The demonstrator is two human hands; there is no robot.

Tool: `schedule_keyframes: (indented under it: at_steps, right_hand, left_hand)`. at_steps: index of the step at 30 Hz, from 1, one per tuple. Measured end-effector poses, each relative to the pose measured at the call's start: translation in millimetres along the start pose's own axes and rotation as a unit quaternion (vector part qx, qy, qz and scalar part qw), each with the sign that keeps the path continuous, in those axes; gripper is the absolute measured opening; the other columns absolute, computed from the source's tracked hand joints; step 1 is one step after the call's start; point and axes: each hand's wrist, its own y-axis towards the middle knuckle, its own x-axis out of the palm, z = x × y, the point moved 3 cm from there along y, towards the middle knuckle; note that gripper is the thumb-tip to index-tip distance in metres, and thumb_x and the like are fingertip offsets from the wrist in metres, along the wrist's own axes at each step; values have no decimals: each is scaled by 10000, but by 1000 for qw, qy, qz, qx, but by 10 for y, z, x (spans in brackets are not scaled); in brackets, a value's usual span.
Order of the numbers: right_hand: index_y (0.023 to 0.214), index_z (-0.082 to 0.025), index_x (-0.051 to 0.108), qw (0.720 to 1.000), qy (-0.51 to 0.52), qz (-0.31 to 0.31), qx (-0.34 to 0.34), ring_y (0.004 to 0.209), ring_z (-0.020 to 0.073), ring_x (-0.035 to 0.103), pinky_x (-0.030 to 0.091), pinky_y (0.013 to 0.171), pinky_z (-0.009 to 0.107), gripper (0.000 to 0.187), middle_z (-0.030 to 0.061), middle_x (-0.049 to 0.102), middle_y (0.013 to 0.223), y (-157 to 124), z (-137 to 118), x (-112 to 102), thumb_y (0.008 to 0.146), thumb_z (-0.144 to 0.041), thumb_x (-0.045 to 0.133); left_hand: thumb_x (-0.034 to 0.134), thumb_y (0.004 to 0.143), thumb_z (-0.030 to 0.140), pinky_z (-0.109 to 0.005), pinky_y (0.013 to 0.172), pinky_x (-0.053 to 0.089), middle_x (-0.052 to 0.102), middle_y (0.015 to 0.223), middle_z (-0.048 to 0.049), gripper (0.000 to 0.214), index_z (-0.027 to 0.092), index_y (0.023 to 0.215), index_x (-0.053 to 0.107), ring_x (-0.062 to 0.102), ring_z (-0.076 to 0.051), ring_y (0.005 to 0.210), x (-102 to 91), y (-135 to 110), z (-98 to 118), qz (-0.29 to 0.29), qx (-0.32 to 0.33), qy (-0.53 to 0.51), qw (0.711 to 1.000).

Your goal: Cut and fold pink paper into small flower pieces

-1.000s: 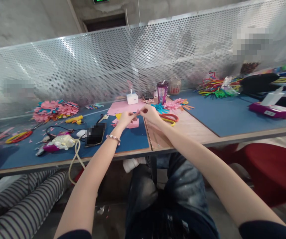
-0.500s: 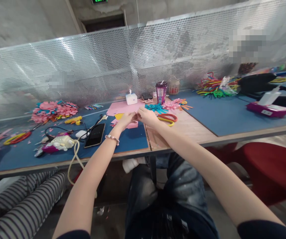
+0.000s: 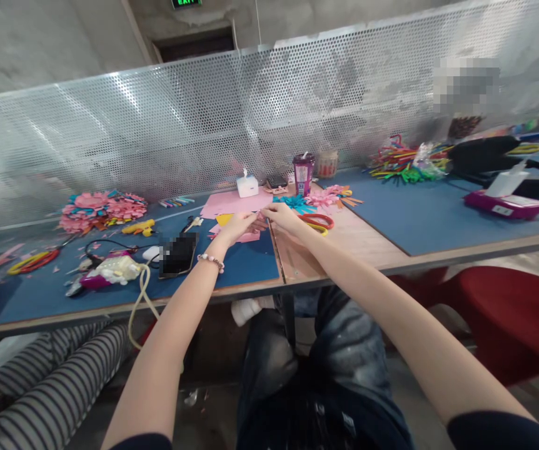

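Both my arms reach out over the blue mat [image 3: 232, 265] to the middle of the table. My left hand [image 3: 236, 225], with a bead bracelet on the wrist, and my right hand [image 3: 282, 215] meet fingertip to fingertip and pinch a small pink paper piece [image 3: 261, 220] between them. Under the hands lie a stack of pink paper pieces [image 3: 249, 235] and a yellow scrap [image 3: 225, 219]. A larger pink sheet [image 3: 234, 202] lies just behind. Red-and-yellow scissors [image 3: 317, 222] rest right of my right hand.
A phone [image 3: 178, 254], a glue gun [image 3: 110, 270] with its cable, a purple cup [image 3: 302, 174], a white box [image 3: 247, 185], paper flowers [image 3: 100, 207] and coloured strips [image 3: 403, 164] lie about. A perforated metal screen [image 3: 166, 125] backs the table. A person in striped trousers [image 3: 39, 387] sits left. A red chair [image 3: 508, 319] stands right.
My hands have come closer together and sunk lower toward the pink stack. The view shifted slightly.
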Motion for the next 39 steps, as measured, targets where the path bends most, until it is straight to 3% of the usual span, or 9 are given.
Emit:
schedule_keyframes:
  at_steps: [7,11,17,25,30,39]
  right_hand:
    - [748,-98,669,996,86,1,18,635,121,518,404,619,251,321,31,634,705,-23,-20,-4,720,-412,605]
    - [732,-108,666,995,92,6,33,598,107,508,415,597,243,288,17,622,668,-14,-17,-39,755,-379,571]
    - [788,-95,703,997,54,-35,42,595,109,519,418,585,238,324,24,635,673,-13,24,-83,739,-403,615]
    - [786,-100,721,998,-20,-41,-45,654,134,552,413,646,252,297,42,681,726,-6,-30,-112,781,-367,589]
    - [741,-108,696,993,-54,-25,-101,678,142,564,419,660,254,239,50,669,722,-5,-85,-114,798,-315,591]
    - [774,-116,698,991,-59,-37,-113,691,139,580,428,675,253,205,58,688,760,-18,-98,-136,813,-283,586]
  left_hand:
    - [631,830,412,-277,712,502,730,924,-147,344,94,954,676,685,-174,794,-9,-11,-3,-10,7,10,1000]
    - [662,795,448,-261,661,479,731,853,-144,379,87,910,679,668,-161,726,-43,-5,-11,1,14,44,999]
    - [691,750,480,-288,675,488,729,833,-146,430,88,927,689,657,-157,676,-60,-6,-27,-16,5,67,998]
    - [658,768,445,-270,653,472,734,822,-128,378,113,944,698,660,-160,680,-46,-12,-18,-10,-2,70,998]
    - [548,820,394,-243,576,430,724,736,-114,317,113,842,695,640,-151,625,-31,-13,5,5,-5,56,998]
    - [507,822,362,-218,518,377,691,674,-86,298,127,738,670,587,-120,564,-24,-37,52,27,12,93,995]
